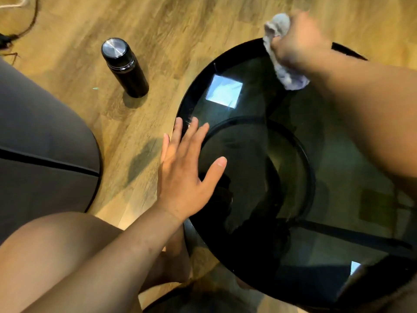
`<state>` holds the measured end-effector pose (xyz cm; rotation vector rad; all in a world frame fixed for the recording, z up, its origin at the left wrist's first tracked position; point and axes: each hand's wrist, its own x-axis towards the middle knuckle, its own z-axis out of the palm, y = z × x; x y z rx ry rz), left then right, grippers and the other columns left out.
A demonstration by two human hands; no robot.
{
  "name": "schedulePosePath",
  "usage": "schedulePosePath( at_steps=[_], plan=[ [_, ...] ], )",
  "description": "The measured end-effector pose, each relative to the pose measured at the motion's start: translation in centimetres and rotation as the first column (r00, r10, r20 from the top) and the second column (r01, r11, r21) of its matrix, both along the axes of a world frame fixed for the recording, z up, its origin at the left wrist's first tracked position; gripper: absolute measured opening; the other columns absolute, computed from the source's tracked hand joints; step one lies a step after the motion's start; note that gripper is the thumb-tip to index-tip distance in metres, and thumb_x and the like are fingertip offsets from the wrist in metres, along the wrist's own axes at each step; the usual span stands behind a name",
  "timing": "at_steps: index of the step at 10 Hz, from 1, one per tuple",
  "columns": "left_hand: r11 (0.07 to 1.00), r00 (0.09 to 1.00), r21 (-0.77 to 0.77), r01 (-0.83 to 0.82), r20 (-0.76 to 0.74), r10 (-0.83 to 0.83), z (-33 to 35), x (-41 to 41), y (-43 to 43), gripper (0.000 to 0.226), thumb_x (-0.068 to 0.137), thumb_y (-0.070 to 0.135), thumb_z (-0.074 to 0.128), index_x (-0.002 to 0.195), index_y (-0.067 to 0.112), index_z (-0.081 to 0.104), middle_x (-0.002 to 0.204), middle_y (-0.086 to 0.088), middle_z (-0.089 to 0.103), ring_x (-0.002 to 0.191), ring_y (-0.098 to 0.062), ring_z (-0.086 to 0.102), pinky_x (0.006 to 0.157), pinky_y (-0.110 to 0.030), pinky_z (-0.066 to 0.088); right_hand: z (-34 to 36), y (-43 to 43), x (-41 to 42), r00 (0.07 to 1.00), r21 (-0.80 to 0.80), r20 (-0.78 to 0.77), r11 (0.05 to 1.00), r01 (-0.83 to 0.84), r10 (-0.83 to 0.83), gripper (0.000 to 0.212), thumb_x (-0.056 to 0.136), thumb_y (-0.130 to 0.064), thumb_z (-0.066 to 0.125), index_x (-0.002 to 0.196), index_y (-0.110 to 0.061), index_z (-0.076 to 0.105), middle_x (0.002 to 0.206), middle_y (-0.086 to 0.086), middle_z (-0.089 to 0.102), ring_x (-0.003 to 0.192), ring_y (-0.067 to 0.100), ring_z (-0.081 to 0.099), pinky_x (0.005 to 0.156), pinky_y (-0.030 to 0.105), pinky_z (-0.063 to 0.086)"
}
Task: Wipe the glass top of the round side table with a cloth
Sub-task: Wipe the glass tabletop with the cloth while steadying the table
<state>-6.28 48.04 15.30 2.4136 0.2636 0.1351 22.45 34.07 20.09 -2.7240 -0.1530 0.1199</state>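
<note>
Currently grips a crumpled grey cloth in the right hand at the upper right of the frame, fingers curled around it, motion-blurred, at the far rim of the round glass bench. Lays the left hand flat on the glass by the bench's left edge, mid-frame, fingers straight and spread. Upper left: black bottle with a steel cap, upright on the wooden floor, apart from the bench.
</note>
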Motion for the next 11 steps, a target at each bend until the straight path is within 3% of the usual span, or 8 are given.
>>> schedulePosePath(
  at_steps=[1, 2, 4, 5, 7, 8, 9, 11],
  plan=[
    [1.000, 1.000, 0.007, -0.004, 0.005, 0.004, 0.0, 0.1, 0.0, 0.068, 0.094, 0.058, 0.035, 0.151, 0.022, 0.034, 0.163, 0.002, 0.024, 0.153, -0.013, -0.004, 0.124, -0.046, -0.003, -0.3, -5.3, 1.6, 0.993, -0.143, 0.016, 0.983, 0.116, -0.114, 0.032, 0.085, -0.043, 0.048, 0.109, -0.022, 0.054, 0.101, 0.007, 0.056, 0.093, -0.031, 0.015, 0.078, 0.039, 0.051],
    [1.000, 0.999, 0.001, -0.019, 0.026, 0.019, -0.2, 0.3, 0.2, 0.067, 0.094, 0.056, 0.036, 0.150, 0.021, 0.035, 0.163, 0.000, 0.025, 0.153, -0.015, -0.001, 0.124, -0.043, -0.002, -3.6, -35.3, 15.4, 0.980, -0.091, 0.019, 0.976, 0.199, -0.198, 0.045, 0.085, -0.048, 0.047, 0.114, -0.015, 0.054, 0.109, 0.009, 0.061, 0.107, 0.016, 0.054, 0.079, 0.045, 0.052],
    [0.997, 0.998, -0.064, -0.041, 0.040, 0.044, -0.1, 0.3, 0.2, 0.067, 0.093, 0.056, 0.035, 0.151, 0.021, 0.034, 0.163, -0.001, 0.025, 0.153, -0.015, 0.002, 0.124, -0.044, 0.000, 1.4, -27.0, 2.2, 0.987, -0.297, 0.046, 0.941, 0.163, -0.156, 0.045, 0.082, -0.036, 0.041, 0.104, -0.003, 0.060, 0.103, 0.032, 0.063, 0.093, 0.049, 0.060, 0.084, 0.054, 0.051],
    [0.996, 0.998, -0.076, -0.039, 0.038, 0.042, -0.2, 0.3, 0.2, 0.067, 0.094, 0.055, 0.034, 0.151, 0.020, 0.034, 0.163, -0.002, 0.024, 0.153, -0.017, 0.004, 0.124, -0.045, 0.002, -0.4, -14.7, -4.7, 0.981, -0.310, 0.109, 0.932, 0.187, -0.160, 0.040, 0.088, -0.035, 0.041, 0.108, -0.005, 0.059, 0.107, 0.029, 0.064, 0.097, 0.048, 0.060, 0.082, 0.049, 0.049],
    [0.993, 0.997, -0.096, -0.074, 0.013, 0.075, 0.1, 0.2, 0.0, 0.063, 0.098, 0.048, 0.028, 0.155, 0.020, 0.026, 0.165, -0.001, 0.019, 0.153, -0.013, 0.004, 0.124, -0.044, 0.002, -0.7, -2.5, -11.2, 0.991, -0.219, 0.102, 0.974, -0.064, 0.088, 0.036, 0.093, -0.039, 0.047, 0.121, -0.018, 0.057, 0.112, 0.017, 0.067, 0.105, 0.042, 0.060, 0.083, 0.042, 0.046],
    [0.987, 0.995, -0.126, -0.095, 0.027, 0.099, 0.5, -0.2, -0.5, 0.064, 0.100, 0.045, 0.014, 0.157, 0.016, 0.012, 0.166, -0.004, 0.011, 0.154, -0.016, 0.000, 0.123, -0.047, -0.007, -0.8, 5.0, -18.4, 0.937, -0.011, -0.040, 0.937, -0.348, 0.347, 0.035, 0.090, -0.040, 0.046, 0.121, -0.029, 0.058, 0.103, 0.009, 0.069, 0.094, 0.036, 0.064, 0.070, 0.037, 0.042],
    [0.985, 0.993, -0.129, -0.114, -0.003, 0.115, 0.9, -1.0, -1.1, 0.072, 0.096, 0.049, 0.006, 0.157, 0.011, 0.005, 0.167, -0.007, 0.003, 0.154, -0.019, -0.005, 0.121, -0.049, -0.013, -0.8, 6.1, -20.7, 0.861, 0.080, -0.098, 0.867, -0.492, 0.499, 0.032, 0.088, -0.040, 0.046, 0.117, -0.034, 0.060, 0.097, 0.005, 0.068, 0.090, 0.032, 0.066, 0.066, 0.034, 0.041],
    [0.946, 0.992, 0.302, 0.116, -0.080, -0.096, 0.3, -1.5, -2.1, 0.073, 0.096, 0.060, 0.016, 0.156, 0.019, 0.008, 0.166, -0.012, 0.002, 0.153, -0.024, -0.009, 0.120, -0.054, -0.011, -1.1, -6.5, -12.2, 0.964, -0.138, -0.001, 0.954, -0.265, 0.267, 0.033, 0.088, -0.037, 0.048, 0.121, -0.035, 0.050, 0.108, 0.008, 0.065, 0.100, 0.036, 0.062, 0.067, 0.035, 0.036]
  ],
)
